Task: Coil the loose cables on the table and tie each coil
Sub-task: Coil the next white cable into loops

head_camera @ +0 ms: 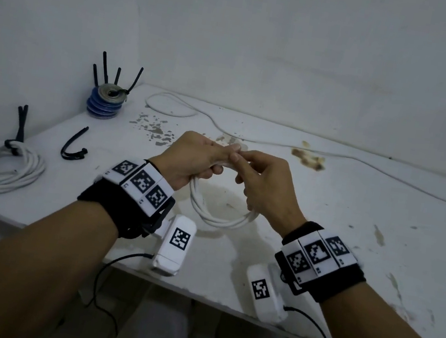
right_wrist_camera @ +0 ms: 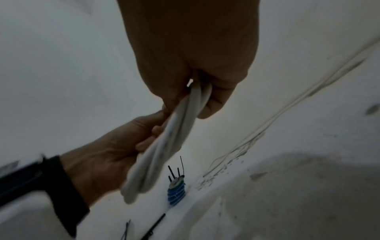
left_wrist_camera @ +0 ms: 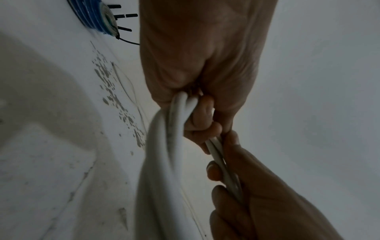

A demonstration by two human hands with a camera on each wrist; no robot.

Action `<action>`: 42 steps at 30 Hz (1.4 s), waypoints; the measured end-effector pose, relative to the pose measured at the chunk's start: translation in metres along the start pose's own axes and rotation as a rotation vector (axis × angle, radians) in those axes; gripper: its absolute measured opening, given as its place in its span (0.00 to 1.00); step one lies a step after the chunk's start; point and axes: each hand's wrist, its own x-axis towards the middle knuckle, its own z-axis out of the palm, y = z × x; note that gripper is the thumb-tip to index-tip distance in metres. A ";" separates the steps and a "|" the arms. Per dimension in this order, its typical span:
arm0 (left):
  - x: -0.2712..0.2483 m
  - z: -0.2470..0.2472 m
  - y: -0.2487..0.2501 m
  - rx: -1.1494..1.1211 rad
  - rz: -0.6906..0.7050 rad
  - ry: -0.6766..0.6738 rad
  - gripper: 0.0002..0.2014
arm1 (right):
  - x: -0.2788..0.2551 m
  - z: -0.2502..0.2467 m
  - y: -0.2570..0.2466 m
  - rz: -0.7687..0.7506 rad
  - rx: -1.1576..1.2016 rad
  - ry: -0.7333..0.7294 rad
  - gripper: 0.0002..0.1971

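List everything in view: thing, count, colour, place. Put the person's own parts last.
cable being coiled: 1, white, held above the table's near middle; its loose length trails to the far side
tied coil: 1, white, bound with a black tie, table's left edge
stack of coils: 1 stack, blue with a grey coil on top, black tie ends sticking up, far left corner
loose tie: 1, black, lying between tied coil and hands
table: 1, white, stained and chipped
wall: white, behind the table
wrist cameras: 2, white with black markers, under the wrists
left hand: 1, grip on the coil's loops
right hand: 1, grip on the same coil
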 end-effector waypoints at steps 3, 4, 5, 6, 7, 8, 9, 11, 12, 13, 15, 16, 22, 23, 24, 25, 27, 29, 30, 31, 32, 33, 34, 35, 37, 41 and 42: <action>-0.002 -0.002 -0.005 -0.035 0.008 0.026 0.17 | 0.002 0.002 -0.004 0.040 0.076 -0.007 0.11; -0.003 -0.003 -0.006 -0.067 0.006 0.020 0.16 | 0.003 0.002 -0.005 0.047 0.076 -0.002 0.12; -0.004 -0.005 -0.007 -0.099 -0.005 0.002 0.15 | 0.004 0.003 -0.006 0.055 0.069 0.006 0.12; -0.005 -0.007 -0.006 -0.122 -0.025 -0.019 0.13 | 0.006 0.003 -0.006 0.064 0.057 0.012 0.12; -0.006 -0.009 -0.006 -0.136 -0.051 -0.033 0.12 | 0.007 0.004 -0.007 0.073 0.050 0.012 0.12; -0.008 -0.012 -0.005 -0.148 -0.070 -0.036 0.12 | 0.008 0.005 -0.008 0.081 0.051 0.003 0.11; -0.009 -0.014 -0.004 -0.159 -0.077 -0.028 0.11 | 0.008 0.007 -0.009 0.091 0.066 -0.010 0.11; -0.011 -0.017 -0.004 -0.172 -0.056 0.016 0.09 | 0.009 0.011 -0.010 0.123 0.130 -0.016 0.11; -0.011 -0.018 -0.004 -0.176 -0.034 0.052 0.08 | 0.010 0.014 -0.012 0.141 0.170 -0.010 0.11; -0.012 -0.021 -0.006 -0.175 -0.012 0.092 0.08 | 0.011 0.016 -0.014 0.159 0.206 -0.001 0.11; -0.014 -0.027 -0.011 -0.141 0.031 0.138 0.09 | 0.015 0.021 -0.015 0.159 0.197 0.024 0.11; -0.016 -0.031 -0.013 -0.110 0.054 0.140 0.10 | 0.017 0.024 -0.014 0.128 0.128 0.036 0.11; -0.025 -0.049 -0.015 0.129 0.019 0.054 0.13 | 0.024 0.056 -0.013 -0.088 -0.119 0.006 0.11; -0.026 -0.051 -0.016 0.179 -0.004 0.020 0.14 | 0.024 0.062 -0.013 -0.119 -0.144 -0.004 0.11; -0.026 -0.053 -0.016 0.202 -0.012 -0.001 0.15 | 0.025 0.067 -0.012 -0.143 -0.157 -0.008 0.10; -0.026 -0.055 -0.017 0.197 -0.003 -0.009 0.14 | 0.024 0.073 -0.012 -0.154 -0.154 -0.015 0.10; -0.027 -0.058 -0.018 0.146 0.044 0.022 0.14 | 0.024 0.082 -0.013 -0.160 -0.138 -0.043 0.09; -0.027 -0.061 -0.020 0.081 0.083 0.101 0.15 | 0.024 0.089 -0.016 -0.188 -0.160 -0.065 0.10; -0.027 -0.063 -0.020 0.041 0.090 0.137 0.15 | 0.025 0.092 -0.020 -0.203 -0.177 -0.078 0.10; -0.026 -0.065 -0.021 -0.006 0.080 0.164 0.14 | 0.026 0.095 -0.024 -0.216 -0.195 -0.095 0.10; -0.026 -0.070 -0.021 -0.070 0.050 0.179 0.13 | 0.027 0.098 -0.029 -0.227 -0.216 -0.116 0.10; -0.026 -0.076 -0.019 -0.162 0.000 0.171 0.14 | 0.029 0.100 -0.034 -0.238 -0.239 -0.137 0.11; -0.027 -0.083 -0.018 -0.269 -0.068 0.138 0.17 | 0.031 0.103 -0.039 -0.255 -0.263 -0.154 0.11; -0.028 -0.092 -0.017 -0.356 -0.146 0.078 0.19 | 0.033 0.107 -0.043 -0.282 -0.291 -0.161 0.11; -0.031 -0.112 -0.014 -0.440 -0.276 -0.080 0.19 | 0.037 0.115 -0.051 -0.344 -0.342 -0.176 0.10; -0.035 -0.147 -0.011 -0.530 -0.249 -0.093 0.12 | 0.044 0.141 -0.067 -0.358 -0.278 -0.269 0.09; -0.036 -0.155 -0.013 -0.523 -0.200 -0.014 0.12 | 0.046 0.149 -0.070 -0.333 -0.218 -0.302 0.09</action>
